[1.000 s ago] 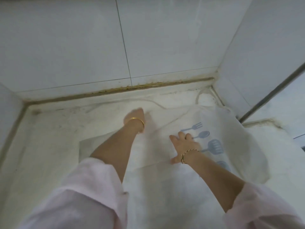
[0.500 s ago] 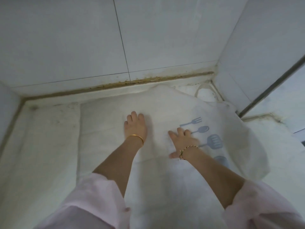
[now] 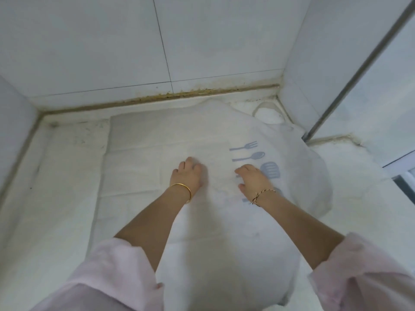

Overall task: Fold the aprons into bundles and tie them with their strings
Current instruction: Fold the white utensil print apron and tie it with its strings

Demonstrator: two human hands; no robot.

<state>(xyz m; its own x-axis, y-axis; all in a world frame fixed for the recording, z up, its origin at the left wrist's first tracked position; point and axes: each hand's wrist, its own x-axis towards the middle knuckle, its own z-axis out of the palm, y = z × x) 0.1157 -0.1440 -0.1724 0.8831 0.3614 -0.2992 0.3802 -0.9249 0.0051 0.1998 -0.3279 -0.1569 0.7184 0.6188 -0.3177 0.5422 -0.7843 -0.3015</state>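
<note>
A white apron [image 3: 157, 135] with a blue fork, spoon and spatula print [image 3: 248, 151] lies spread on a white counter [image 3: 56, 187]. Its left part is folded over with a straight edge. Its neck loop [image 3: 267, 108] lies in the far right corner. My left hand [image 3: 188, 176], wearing a gold bangle, rests on the middle of the apron with bent fingers, tips down on the cloth. My right hand [image 3: 253, 181], with a string bracelet, rests on the cloth beside the print, partly covering it. No cloth is lifted by either hand.
White tiled walls [image 3: 224, 41] close the counter at the back and on both sides, with a dirty seam [image 3: 157, 98] along the back. A metal window frame [image 3: 359, 70] stands at the right. The apron's right side bunches up against the right wall.
A second ago my left hand was far out laying the apron's left part over. Both hands have since drawn back toward me over the cloth, and their fingers went from flat to bent.
</note>
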